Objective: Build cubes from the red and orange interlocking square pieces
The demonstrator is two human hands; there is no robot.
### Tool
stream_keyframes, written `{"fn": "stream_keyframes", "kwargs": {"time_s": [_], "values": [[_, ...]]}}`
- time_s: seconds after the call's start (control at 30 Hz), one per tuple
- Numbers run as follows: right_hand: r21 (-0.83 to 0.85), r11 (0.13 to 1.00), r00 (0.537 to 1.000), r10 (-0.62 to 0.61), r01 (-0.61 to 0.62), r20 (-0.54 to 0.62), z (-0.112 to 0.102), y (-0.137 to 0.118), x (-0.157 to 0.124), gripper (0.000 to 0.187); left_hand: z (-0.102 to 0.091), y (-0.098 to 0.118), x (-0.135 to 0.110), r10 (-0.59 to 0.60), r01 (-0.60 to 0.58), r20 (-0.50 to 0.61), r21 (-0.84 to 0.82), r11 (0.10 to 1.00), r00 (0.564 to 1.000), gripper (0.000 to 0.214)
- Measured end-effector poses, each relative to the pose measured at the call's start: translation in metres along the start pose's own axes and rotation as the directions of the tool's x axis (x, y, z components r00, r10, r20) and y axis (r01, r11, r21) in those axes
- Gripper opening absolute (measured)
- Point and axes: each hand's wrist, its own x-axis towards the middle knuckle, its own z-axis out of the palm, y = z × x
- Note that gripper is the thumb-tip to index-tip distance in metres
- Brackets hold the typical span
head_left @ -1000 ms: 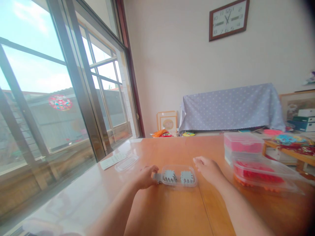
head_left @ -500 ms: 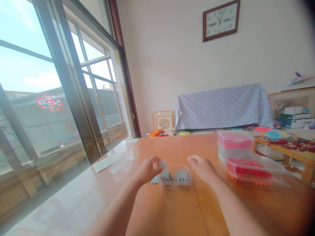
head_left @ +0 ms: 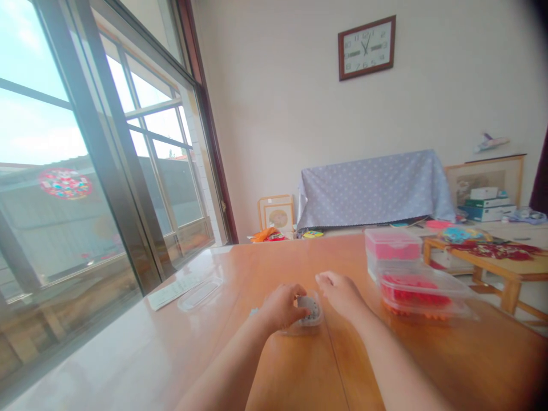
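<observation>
My left hand (head_left: 282, 308) reaches over a small clear plastic tub (head_left: 314, 325). Between its thumb and fingers is a flat grey piece with notched edges (head_left: 303, 301), at the tub's right part. More such grey pieces show in the tub, though my hand covers most of its left half. A bit of a pale piece (head_left: 253, 311) pokes out on the table left of my wrist. Just right of the tub, my right hand (head_left: 340, 291) hovers or rests with its fingers curled closed; I see nothing in them.
A clear lid (head_left: 200, 294) and a printed sheet (head_left: 173, 290) lie at the left of the wooden table (head_left: 291, 377). On the right stand a pink-filled clear box (head_left: 393, 245) and a clear container with red pieces (head_left: 415, 294). A large window (head_left: 85, 228) borders the left side.
My left hand has carried the grey piece rightward, from above the tub's left edge to its right part. My right hand stays beside the tub. The view has shifted slightly.
</observation>
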Motion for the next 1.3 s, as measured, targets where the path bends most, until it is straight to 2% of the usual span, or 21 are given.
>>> {"fn": "stream_keyframes", "kwargs": {"time_s": [0.23, 0.37, 0.53, 0.63, 0.7, 0.77, 0.93, 1.07, 1.3], "values": [[-0.029, 1.0, 1.0, -0.001, 0.001, 0.002, 0.001, 0.0, 0.001, 0.041, 0.003, 0.001, -0.004, -0.005, 0.005, -0.023, 0.006, 1.0, 1.0, 0.037], [-0.023, 1.0, 1.0, 0.016, -0.016, -0.009, 0.001, 0.0, 0.002, 0.04, -0.01, -0.005, -0.007, 0.052, -0.057, -0.085, -0.064, 0.996, 0.995, 0.03], [0.02, 0.999, 1.0, 0.03, -0.029, -0.009, -0.001, 0.001, 0.001, 0.039, -0.04, -0.043, -0.019, -0.054, 0.022, -0.231, -0.137, 0.99, 0.971, 0.025], [0.049, 0.998, 1.0, 0.029, -0.029, -0.007, 0.001, 0.003, 0.001, 0.037, -0.053, -0.075, -0.035, -0.173, 0.139, -0.281, -0.138, 0.981, 0.944, 0.025], [0.063, 0.998, 1.0, 0.026, -0.026, -0.01, 0.004, 0.005, 0.001, 0.037, -0.056, -0.092, -0.049, -0.26, 0.23, -0.272, -0.14, 0.963, 0.927, 0.025], [0.068, 0.997, 1.0, 0.026, -0.026, -0.007, 0.007, 0.007, 0.002, 0.037, -0.057, -0.102, -0.063, -0.3, 0.272, -0.232, -0.145, 0.951, 0.925, 0.026], [0.041, 0.998, 0.999, 0.043, -0.044, 0.028, 0.009, 0.008, 0.002, 0.037, -0.052, -0.098, -0.085, -0.222, 0.213, -0.054, -0.138, 0.967, 0.973, 0.044], [0.021, 0.999, 0.998, 0.048, -0.049, 0.033, 0.009, 0.008, 0.0, 0.039, -0.046, -0.09, -0.085, -0.181, 0.182, 0.022, -0.04, 0.982, 0.983, 0.05], [0.036, 0.999, 0.999, 0.041, -0.041, 0.018, 0.01, 0.007, 0.0, 0.037, -0.044, -0.098, -0.078, -0.163, 0.163, -0.005, 0.027, 0.986, 0.987, 0.039]]}}
